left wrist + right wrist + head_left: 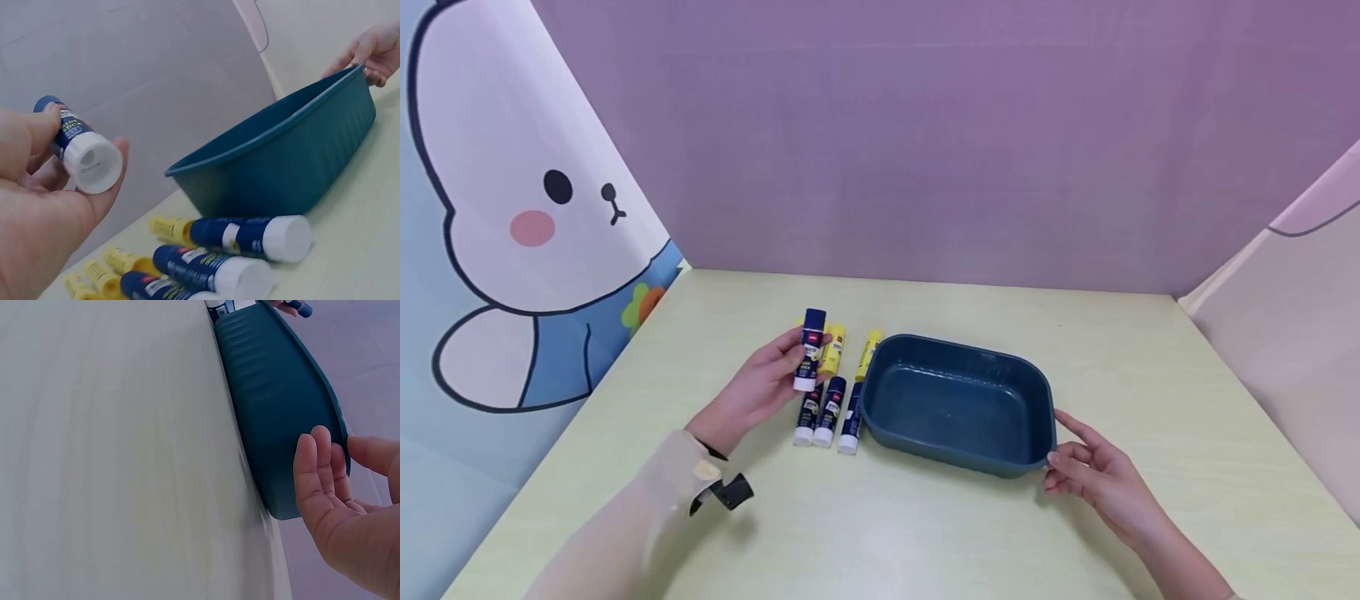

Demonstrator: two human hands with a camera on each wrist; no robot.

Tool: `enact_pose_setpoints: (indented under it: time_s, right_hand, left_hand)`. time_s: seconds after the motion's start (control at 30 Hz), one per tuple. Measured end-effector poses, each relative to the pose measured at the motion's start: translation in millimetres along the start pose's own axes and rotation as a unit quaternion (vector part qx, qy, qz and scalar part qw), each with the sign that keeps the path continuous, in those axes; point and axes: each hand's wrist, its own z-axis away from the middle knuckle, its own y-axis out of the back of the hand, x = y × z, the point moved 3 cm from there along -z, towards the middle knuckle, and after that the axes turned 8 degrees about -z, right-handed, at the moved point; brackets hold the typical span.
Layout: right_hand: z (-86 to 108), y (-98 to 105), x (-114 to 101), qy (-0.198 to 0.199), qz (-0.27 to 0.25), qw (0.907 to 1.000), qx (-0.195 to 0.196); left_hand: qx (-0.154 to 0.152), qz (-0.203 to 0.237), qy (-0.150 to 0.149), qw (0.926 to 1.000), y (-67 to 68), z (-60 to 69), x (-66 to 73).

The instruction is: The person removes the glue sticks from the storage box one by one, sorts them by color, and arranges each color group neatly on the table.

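My left hand [756,385] pinches a dark blue glue stick [810,350] with a white base, raised above the other sticks. Its blue cap points up and away, and the white base faces the left wrist camera. On the table below lie several more blue glue sticks [829,412] and a row of yellow glue sticks [832,350] behind them. A dark teal plastic basin [925,454] stands just right of the sticks, nothing inside it. At its right front corner, my right hand [1097,479] holds the rim, thumb at the edge and fingers against the outer wall.
The pale wooden table [917,533] extends on all sides of the basin. A purple backdrop [940,150] closes off the far edge, and a panel with a cartoon animal [490,208] stands along the left. Another pale panel [1292,333] borders the right.
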Motion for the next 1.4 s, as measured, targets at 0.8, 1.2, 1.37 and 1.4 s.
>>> enact_pose_setpoints:
  time_s: [0.8, 1.2, 1.37, 1.4]
  right_hand:
    - [0.9, -2.4, -2.4, -0.006, 0.006, 0.9999, 0.008]
    - [1.9, -3.1, -2.2, -0.005, 0.004, 0.9999, 0.009]
    - [2.1, -3.2, -2.3, -0.006, 0.007, 0.9999, 0.011]
    - [2.0, -3.3, -2.4, -0.006, 0.007, 0.9999, 0.01]
  left_hand:
    - [0.126, -0.129, 0.04, 0.9828, 45.5, 31.2, 2.1]
    - [0.088, -0.169, 0.072, 0.9791, 52.3, 37.2, -4.2]
    - [0.074, -0.181, 0.083, 0.9772, 55.5, 37.7, -8.8]
    - [0.073, -0.183, 0.083, 0.9768, 56.2, 37.6, -9.4]
